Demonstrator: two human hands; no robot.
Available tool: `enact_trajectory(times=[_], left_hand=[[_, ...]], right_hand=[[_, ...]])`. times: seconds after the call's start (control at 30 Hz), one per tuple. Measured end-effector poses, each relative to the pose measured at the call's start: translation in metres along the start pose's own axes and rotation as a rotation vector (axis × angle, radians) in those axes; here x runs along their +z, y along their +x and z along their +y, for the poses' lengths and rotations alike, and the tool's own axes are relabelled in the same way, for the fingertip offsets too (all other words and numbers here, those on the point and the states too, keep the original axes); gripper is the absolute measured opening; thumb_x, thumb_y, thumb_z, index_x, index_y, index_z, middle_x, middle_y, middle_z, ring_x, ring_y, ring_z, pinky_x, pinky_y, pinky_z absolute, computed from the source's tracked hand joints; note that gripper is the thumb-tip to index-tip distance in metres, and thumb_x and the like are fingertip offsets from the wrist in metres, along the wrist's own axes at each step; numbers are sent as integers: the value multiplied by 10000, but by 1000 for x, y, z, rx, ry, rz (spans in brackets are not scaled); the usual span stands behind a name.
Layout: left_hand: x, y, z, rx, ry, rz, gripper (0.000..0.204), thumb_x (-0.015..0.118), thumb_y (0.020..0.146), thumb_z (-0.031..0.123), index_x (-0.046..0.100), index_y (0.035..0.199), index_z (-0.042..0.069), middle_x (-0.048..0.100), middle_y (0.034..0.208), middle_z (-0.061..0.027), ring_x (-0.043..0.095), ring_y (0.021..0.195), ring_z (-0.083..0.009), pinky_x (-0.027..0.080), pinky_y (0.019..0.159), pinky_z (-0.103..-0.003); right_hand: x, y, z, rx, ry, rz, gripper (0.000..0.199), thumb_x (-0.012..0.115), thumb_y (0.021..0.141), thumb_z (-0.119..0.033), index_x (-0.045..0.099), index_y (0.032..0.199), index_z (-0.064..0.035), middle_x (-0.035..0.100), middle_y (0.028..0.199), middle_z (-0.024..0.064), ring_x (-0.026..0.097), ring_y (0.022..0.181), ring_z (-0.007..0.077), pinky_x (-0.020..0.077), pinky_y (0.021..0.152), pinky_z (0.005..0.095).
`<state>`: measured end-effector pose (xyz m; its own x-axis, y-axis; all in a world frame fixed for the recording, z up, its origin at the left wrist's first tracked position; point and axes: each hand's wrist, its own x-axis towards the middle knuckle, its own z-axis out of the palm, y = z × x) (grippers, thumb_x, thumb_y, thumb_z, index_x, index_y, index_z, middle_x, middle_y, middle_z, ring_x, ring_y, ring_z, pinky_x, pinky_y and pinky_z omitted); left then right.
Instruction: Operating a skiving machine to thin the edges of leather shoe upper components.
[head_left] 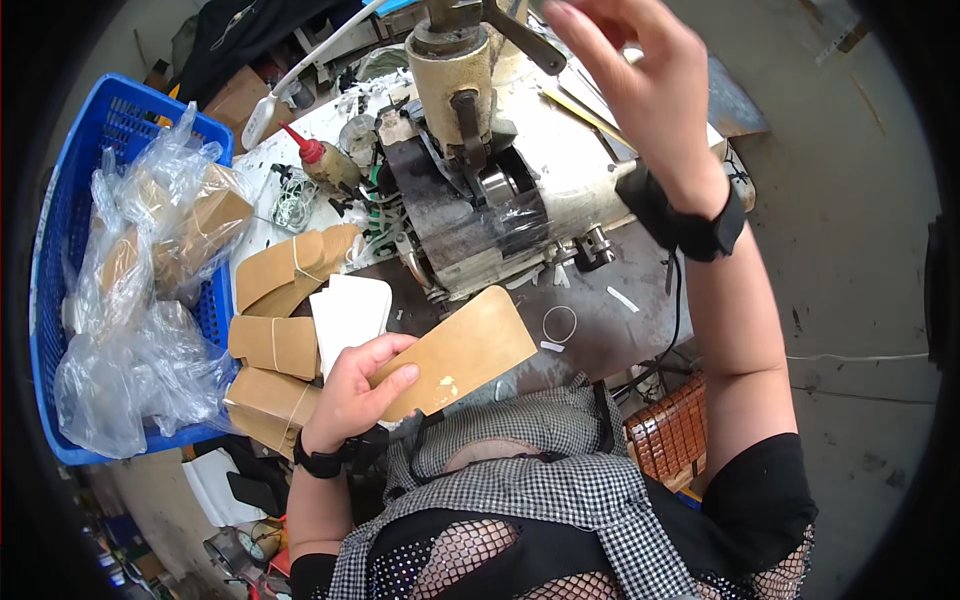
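While the tan flat piece (470, 350) is held by the left hand (362, 392) above the desk (648, 275), in front of the machine (435, 215), the right hand (662, 100) is raised near the dark lever (530, 42) at the top of the head view. The left grip is clamped on the lower left end of the piece, between thumb and fingers. Whether the right grip is closed on anything cannot be told, because its fingers are partly cut off by the upper edge. For good handling, it seems advisable that the piece be supported flat and pressed only lightly, so that its pale patch (447, 383) is not rubbed. The banded tan stacks (275, 345) at the left should not be pushed by the wrist. The loose ring (574, 318) should be avoided, since a piece laid on it would probably not lie flat.
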<state>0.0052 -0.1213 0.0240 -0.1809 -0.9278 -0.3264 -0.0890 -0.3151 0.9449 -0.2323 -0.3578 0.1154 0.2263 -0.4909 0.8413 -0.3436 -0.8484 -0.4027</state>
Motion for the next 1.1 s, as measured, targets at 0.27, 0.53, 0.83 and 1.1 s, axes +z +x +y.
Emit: enact_trajectory(times=[0.27,0.53,0.83,1.1], left_hand=[[2,-4,0,-23,-7,-17,247,576,919,101,557,1124,-35,647,889,-53,608,696,-66,509,575,-212],[-4,-14,0,-86,-53,16,245,574,915,100,559,1118,-37,618,989,-19,557,901,-58,458,802,-219],[-19,-2,4,43,-87,47,258,572,932,128,550,1138,-25,630,953,-19,592,805,-48,507,663,-204],[-31,35,28,43,-44,-43,257,562,938,146,549,1134,-20,648,899,-34,613,677,-56,519,554,-214]], right_hand=[[13,85,-65,-43,-336,-385,306,738,750,-200,628,693,79,614,667,227,627,610,349,507,587,380],[-2,102,-81,186,49,-635,222,676,760,-123,643,692,86,616,604,222,648,567,294,524,585,346],[11,11,-43,-398,-89,-41,134,661,780,11,644,910,-15,616,762,73,551,609,144,408,530,264],[2,-142,-28,-270,6,-450,484,648,635,-14,599,1116,-19,571,1037,158,605,837,285,523,698,350]])
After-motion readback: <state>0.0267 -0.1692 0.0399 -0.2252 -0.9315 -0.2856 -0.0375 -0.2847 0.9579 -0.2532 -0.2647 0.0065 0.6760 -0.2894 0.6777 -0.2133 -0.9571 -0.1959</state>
